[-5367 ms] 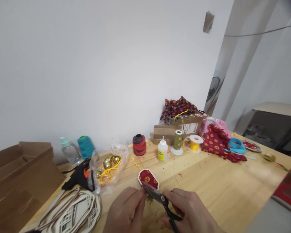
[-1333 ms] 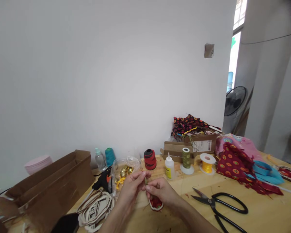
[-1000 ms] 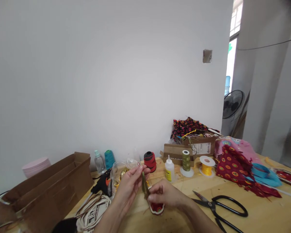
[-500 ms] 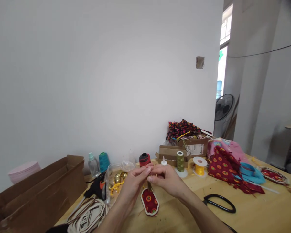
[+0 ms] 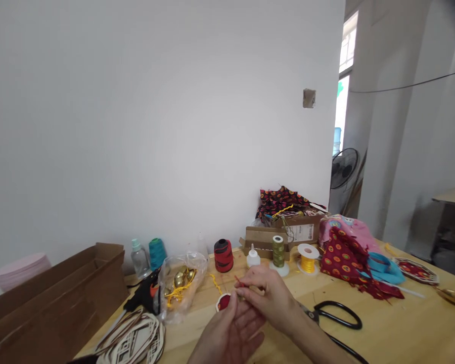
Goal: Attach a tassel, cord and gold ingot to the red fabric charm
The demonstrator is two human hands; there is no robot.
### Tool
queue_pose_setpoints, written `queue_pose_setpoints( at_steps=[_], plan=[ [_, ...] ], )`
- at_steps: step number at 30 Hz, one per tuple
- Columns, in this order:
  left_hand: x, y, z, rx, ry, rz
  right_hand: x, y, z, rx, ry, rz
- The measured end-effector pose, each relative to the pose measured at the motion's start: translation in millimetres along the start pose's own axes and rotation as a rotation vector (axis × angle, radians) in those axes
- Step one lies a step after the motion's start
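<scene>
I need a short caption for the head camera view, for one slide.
Both hands, left and right, hold a small red fabric-covered ornament above the wooden table, with black scissors beside them.

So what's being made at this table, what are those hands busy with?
A person is doing small craft work at a wooden table. Both hands meet over a little red fabric-covered piece: the left hand cradles it from below, while the right hand pinches something thin at its top, too small to make out. Black scissors lie on the table to the right. Behind are a bag of gold bells, a glue bottle and thread spools.
</scene>
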State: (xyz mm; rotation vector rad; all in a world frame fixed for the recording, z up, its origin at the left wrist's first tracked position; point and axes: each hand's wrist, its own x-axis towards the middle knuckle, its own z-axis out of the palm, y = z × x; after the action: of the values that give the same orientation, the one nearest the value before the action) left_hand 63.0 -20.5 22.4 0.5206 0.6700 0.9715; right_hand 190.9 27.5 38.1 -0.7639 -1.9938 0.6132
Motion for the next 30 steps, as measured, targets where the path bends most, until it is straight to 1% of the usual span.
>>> queue_pose_setpoints(
  at_steps=[2, 3, 5, 8, 10, 11, 13, 16, 18, 21, 23, 25, 27, 29, 30],
  plan=[
    [3, -8, 1.4, -0.161, -0.064, -0.056, -15, 0, 3, -0.156, 0.009, -0.082],
    [5, -12, 1.6, -0.223, -0.069, -0.07, -23, 1, 4, -0.213, 0.023, -0.124],
    [8, -17, 1.1, -0.307, -0.018, -0.089, -38, 5, 5, -0.293, 0.077, -0.218],
    [13, -25, 0.9, -0.329, 0.112, -0.07, -57, 10, 4, -0.396, 0.184, -0.347],
    [15, -30, 2.5, -0.293, 0.182, -0.043, -66, 12, 3, -0.451, 0.231, -0.377],
    [16, -32, 3.7, -0.263, 0.198, -0.032, -70, 13, 2, -0.472, 0.242, -0.376],
    [19, -35, 6.5, -0.204, 0.178, -0.006, -76, 14, 0, -0.499, 0.248, -0.365],
    [23, -36, 10.2, -0.146, 0.089, 0.039, -83, 16, -3, -0.507, 0.254, -0.374],
    [26, -35, 12.1, -0.12, 0.077, 0.042, -86, 19, -5, -0.491, 0.268, -0.374],
    [31, -35, 14.9, -0.071, 0.07, 0.034, -90, 23, -7, -0.488, 0.249, -0.351],
    [33, -34, 16.6, -0.04, 0.064, 0.026, -93, 27, -11, -0.501, 0.193, -0.332],
    [34, -33, 17.7, -0.01, 0.081, 0.021, -97, 33, -22, -0.521, 0.11, -0.285],
    [35, -30, 17.8, 0.038, 0.104, 0.021, -104, 40, -40, -0.55, 0.041, -0.189],
    [36, -27, 16.9, 0.102, 0.11, 0.027, -113, 49, -63, -0.59, 0.032, 0.007],
    [36, -25, 16.4, 0.137, 0.102, 0.03, -118, 54, -74, -0.603, 0.005, 0.123]
  ],
)
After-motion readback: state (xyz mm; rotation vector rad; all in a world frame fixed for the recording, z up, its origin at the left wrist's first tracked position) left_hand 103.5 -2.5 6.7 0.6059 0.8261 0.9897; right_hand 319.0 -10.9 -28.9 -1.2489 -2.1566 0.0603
